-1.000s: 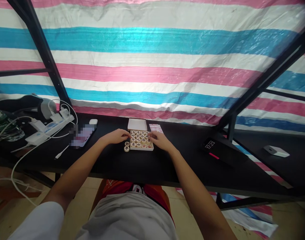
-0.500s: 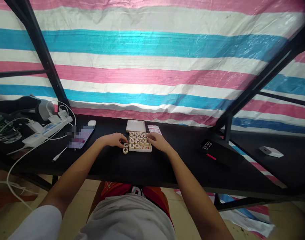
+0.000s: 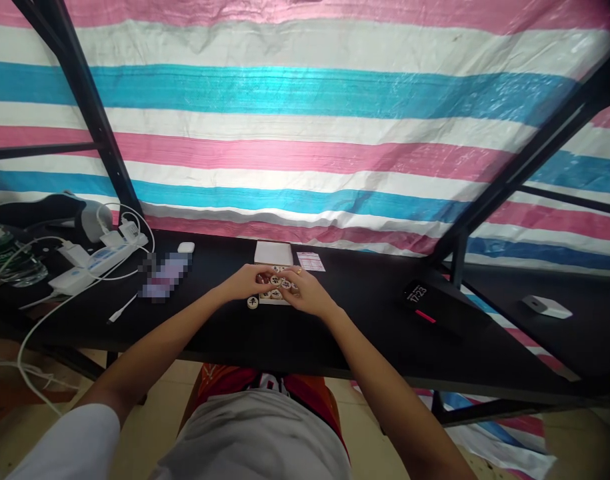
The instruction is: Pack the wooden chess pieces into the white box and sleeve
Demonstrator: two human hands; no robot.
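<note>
Round wooden xiangqi pieces with dark characters fill a shallow white box (image 3: 272,302) on the black table. Over the box, my left hand (image 3: 247,283) is closed with its fingertips on a xiangqi piece (image 3: 275,281). My right hand (image 3: 309,293) comes in from the other side, its thumb and fingers closed at the same piece. Both hands cover much of the box and its pieces. One loose piece (image 3: 253,303) lies on the table by the box's left front corner. Behind the box stands its open white lid (image 3: 273,253).
A printed paper slip (image 3: 311,261) lies right of the lid. To the left are a phone (image 3: 165,277), a white earbud case (image 3: 186,247), a cable and a power strip (image 3: 99,263). A black phone (image 3: 419,303) and a white charger (image 3: 547,307) lie to the right.
My left hand has lifted one of the two loose pieces from the table and moved right, over the box. My right hand has shifted slightly left to meet it.
</note>
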